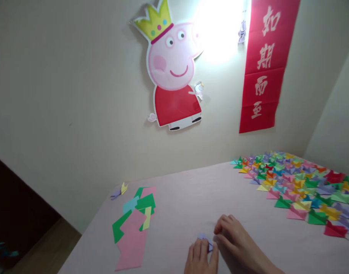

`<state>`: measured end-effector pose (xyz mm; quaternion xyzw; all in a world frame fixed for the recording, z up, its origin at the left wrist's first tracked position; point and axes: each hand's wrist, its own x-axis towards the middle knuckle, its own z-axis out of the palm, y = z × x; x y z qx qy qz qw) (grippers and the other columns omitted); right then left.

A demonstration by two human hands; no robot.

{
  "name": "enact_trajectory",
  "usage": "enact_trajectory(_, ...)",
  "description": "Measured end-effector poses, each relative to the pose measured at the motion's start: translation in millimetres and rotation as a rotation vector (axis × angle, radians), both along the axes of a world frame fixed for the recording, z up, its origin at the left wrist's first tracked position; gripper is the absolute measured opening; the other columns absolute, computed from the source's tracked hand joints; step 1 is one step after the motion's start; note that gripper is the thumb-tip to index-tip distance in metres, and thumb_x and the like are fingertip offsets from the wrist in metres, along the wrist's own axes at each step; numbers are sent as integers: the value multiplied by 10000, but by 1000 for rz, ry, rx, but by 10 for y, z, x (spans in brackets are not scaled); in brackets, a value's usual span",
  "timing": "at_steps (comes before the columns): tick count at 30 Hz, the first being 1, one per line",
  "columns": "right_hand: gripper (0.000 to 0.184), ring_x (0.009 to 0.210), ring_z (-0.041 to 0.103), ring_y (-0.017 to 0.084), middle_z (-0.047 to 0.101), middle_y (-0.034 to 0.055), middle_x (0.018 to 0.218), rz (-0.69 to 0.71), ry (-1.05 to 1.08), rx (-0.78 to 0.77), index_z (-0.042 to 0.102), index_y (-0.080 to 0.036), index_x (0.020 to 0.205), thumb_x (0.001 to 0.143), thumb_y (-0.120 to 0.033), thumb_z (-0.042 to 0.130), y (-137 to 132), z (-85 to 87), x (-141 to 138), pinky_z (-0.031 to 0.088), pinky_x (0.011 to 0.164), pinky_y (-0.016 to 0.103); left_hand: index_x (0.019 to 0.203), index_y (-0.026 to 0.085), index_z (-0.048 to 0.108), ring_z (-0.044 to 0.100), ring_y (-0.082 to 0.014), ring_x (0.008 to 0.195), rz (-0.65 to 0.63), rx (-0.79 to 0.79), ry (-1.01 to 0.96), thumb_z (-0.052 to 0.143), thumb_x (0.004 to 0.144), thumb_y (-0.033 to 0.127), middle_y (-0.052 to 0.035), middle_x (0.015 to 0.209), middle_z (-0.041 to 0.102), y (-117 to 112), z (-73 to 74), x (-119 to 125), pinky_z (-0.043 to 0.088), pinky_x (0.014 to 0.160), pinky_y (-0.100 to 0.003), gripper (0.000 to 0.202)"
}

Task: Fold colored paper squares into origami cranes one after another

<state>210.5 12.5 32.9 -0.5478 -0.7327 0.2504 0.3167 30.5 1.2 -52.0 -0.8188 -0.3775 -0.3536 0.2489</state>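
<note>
A small folded piece of purple paper lies on the table near its front edge. On top of it rests my left hand, fingers outstretched and thumb spread apart, pressing the paper down and hiding much of it. Just to the right is my right hand, resting on its side with its fingers curled in. Its thumb tip comes close to the paper and my left thumb; whether it touches the paper I cannot tell. Whatever the curled fingers may hold is hidden.
Loose pink paper, green paper and light blue paper overlap at left. A yellow folded paper piece and a purple one lie at the far left corner. Many colourful folded paper figures cover the right side.
</note>
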Motion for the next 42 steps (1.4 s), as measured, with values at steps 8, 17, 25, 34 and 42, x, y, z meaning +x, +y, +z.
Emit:
enact_trajectory(8,128,921,539,215,637,23,908,124,-49,12,638,-226,816,844,-139,548,-71,-7,-114,427,856,364,1116,206,548,523,-249,1159,-259,-576,-74,622,681,135,-74,1246,598,101,548,-273,458,961,-389,447)
enact_trajectory(17,214,878,530,206,629,30,861,151,-71,44,660,-215,790,931,-170,505,-20,-125,-193,423,817,356,951,201,558,558,-210,938,-249,-649,-121,648,671,55,-23,1009,626,79,658,-263,459,811,-338,329)
enact_trajectory(25,229,886,527,210,650,33,867,161,-58,-12,690,-220,802,896,-121,506,9,-134,-165,405,815,353,842,182,566,554,-216,926,-208,-722,-208,590,777,1,-39,968,628,41,676,-240,447,793,-349,194)
enact_trajectory(34,136,885,533,212,632,20,848,86,-61,-102,665,-216,758,861,-193,579,14,-137,-182,408,815,355,769,199,585,539,-236,1018,-5,-865,-361,594,806,67,-62,1039,585,20,741,-192,464,856,-378,138)
enact_trajectory(42,115,882,541,220,620,31,875,60,-132,-66,639,-205,773,869,-172,584,-6,-105,-252,398,808,370,769,202,562,490,-247,1098,56,-883,-353,574,789,59,-68,1105,543,-1,678,-169,428,911,-403,145)
